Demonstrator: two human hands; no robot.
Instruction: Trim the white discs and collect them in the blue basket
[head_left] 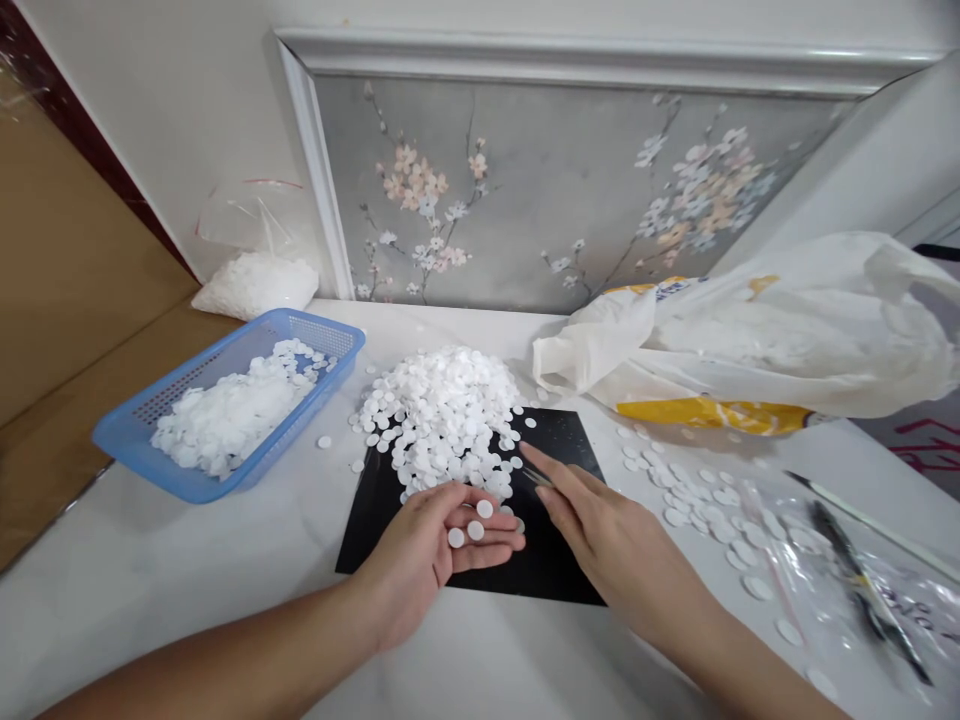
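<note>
Head view, starting at your left: a brown cardboard surface (67,260) borders the white table (225,560), and a clear bag (256,284) packed with small white pieces leans near the wall. Just in front of that bag stands a blue basket (139,455), holding a loose heap of white discs (232,415); a few others lie on the table beside it.

Next comes your left hand (436,548), palm up and loosely spread, with three discs (475,531) resting singly on the fingers rather than gripped. Beyond it rises the main pile (450,400), lying partly on a black mat (555,560) and partly on the table behind.

Your right hand (611,540) is closed in a narrow pinch around what looks like tweezers (535,478), their thin tips showing near the pile's right edge. You have no disc between those tips that I can make out.

Farther right, a white plastic bag (750,330) slumps on the table; in front of it are scattered discs (676,517), a crinkled clear sleeve (817,600), a dark pen (832,535) and a slim white stick (870,525).

As for progress, you seem to be handling discs a few at a time, and most of the pile looks unhandled. Whether the basket's or the right-hand discs are already done, I cannot tell.
</note>
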